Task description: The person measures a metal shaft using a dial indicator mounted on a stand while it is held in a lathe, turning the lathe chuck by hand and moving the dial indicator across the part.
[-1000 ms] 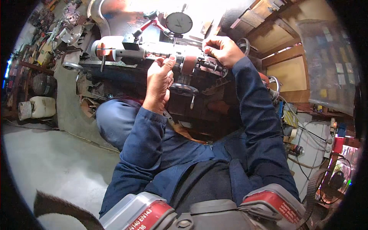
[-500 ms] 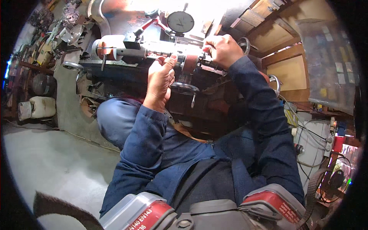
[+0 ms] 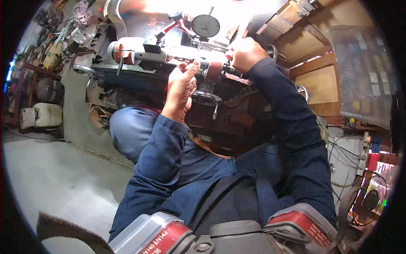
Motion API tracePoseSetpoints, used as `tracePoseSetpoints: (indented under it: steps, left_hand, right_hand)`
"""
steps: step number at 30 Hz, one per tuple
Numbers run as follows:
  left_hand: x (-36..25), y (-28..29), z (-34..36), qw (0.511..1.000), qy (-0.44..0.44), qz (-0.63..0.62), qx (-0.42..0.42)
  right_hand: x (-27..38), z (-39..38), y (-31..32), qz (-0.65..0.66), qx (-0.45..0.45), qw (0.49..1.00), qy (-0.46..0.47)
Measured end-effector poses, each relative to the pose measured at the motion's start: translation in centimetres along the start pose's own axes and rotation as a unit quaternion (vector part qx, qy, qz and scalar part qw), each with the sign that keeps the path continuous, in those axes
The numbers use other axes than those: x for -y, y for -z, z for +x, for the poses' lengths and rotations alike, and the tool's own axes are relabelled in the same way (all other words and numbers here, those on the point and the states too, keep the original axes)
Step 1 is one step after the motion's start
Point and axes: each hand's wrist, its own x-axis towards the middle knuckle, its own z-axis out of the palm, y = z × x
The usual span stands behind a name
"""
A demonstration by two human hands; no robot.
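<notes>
A metal machine fixture (image 3: 149,57) runs across the workbench, with a slim shaft (image 3: 177,59) at its middle and a reddish collar (image 3: 214,70) right of that. A round dial gauge (image 3: 205,26) on a red-and-black jointed arm (image 3: 182,26) stands above. My left hand (image 3: 182,86) is closed, thumb and fingertips at the shaft beside the collar; what they pinch is too small to make out. My right hand (image 3: 246,56) is closed at the fixture's right end, its fingertips on a small part hidden by the hand.
Handwheels (image 3: 205,98) project below and beside the fixture. Cluttered metal parts (image 3: 84,34) and a white jerrycan (image 3: 47,116) are at left over a concrete floor (image 3: 59,173). Wooden panels (image 3: 315,86), a hanging plastic sheet (image 3: 359,76), cables and a fan (image 3: 372,197) are at right.
The whole bench has shifted slightly rightward in the view. My right hand has moved a little up and turned, while both hands stay closed at the fixture.
</notes>
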Motion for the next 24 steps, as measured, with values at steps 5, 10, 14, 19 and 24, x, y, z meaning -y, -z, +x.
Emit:
tracePoseSetpoints:
  steps: [5, 10, 14, 19, 24]
  left_hand:
    - [-0.1, 0.3, 0.2, 1.0, 0.009, -0.006, 0.0]
    - [-0.3, -0.1, -0.3, 1.0, 0.001, 0.003, -0.004]
    - [0.2, 0.0, 0.0, 1.0, 0.007, -0.02, 0.003]
    - [0.2, 0.4, 0.2, 1.0, 0.006, -0.012, 0.003]
    - [0.2, 0.3, 0.1, 1.0, 0.005, -0.008, 0.002]
  right_hand:
    - [-0.3, 0.2, 0.8, 0.01, -0.013, 0.998, 0.069]
    - [-1.2, -1.2, 0.4, 0.1, -0.084, 0.991, 0.031]
    - [-2.9, -1.4, -1.1, 0.438, 0.022, 0.895, -0.079]
    - [-3.2, -1.1, -1.8, 0.465, 0.054, 0.878, -0.096]
    - [-3.2, -1.0, -2.8, 0.519, 0.065, 0.846, -0.101]
